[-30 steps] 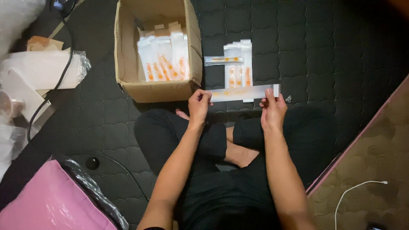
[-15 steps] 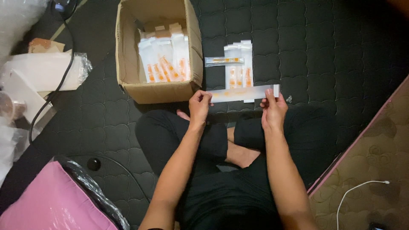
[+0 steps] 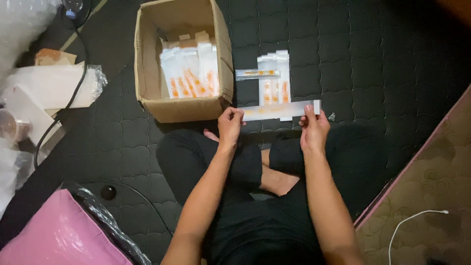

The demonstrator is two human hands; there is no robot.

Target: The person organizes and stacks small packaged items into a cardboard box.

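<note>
Over crossed legs in black, on a dark quilted mat (image 3: 373, 59): long white strip packet (image 3: 279, 110) held level, stretched btwn both hands. Left hand (image 3: 229, 126) pinched on its left end, thumb & fingers closed on the edge; right hand (image 3: 313, 128) pinched on its right end, same grip. Hands well apart, one per end. Packet pale w/ faint orange print, a bit blurred.

Just beyond the packet, on the mat: small stack of white sachets w/ orange marks (image 3: 274, 78), laid lengthwise away from the body, far end of the held packet overlapping their near edge in view; touching or not, can't tell. One clear slim sachet (image 3: 257, 73) lying crosswise on top of the stack.

Left of that, open cardboard box (image 3: 223, 54), flaps up, near wall just beside the left hand. Inside: more white sachets w/ orange print (image 3: 189, 68), stood on end, leaning.

Far left: crumpled white plastic bags (image 3: 49, 86), black cable (image 3: 73, 93) looping past them. Bottom left: pink bag (image 3: 59, 235) w/ clear wrap at its edge. Bottom right: patterned brown floor (image 3: 431, 181) w/ white cable (image 3: 417, 218).
</note>
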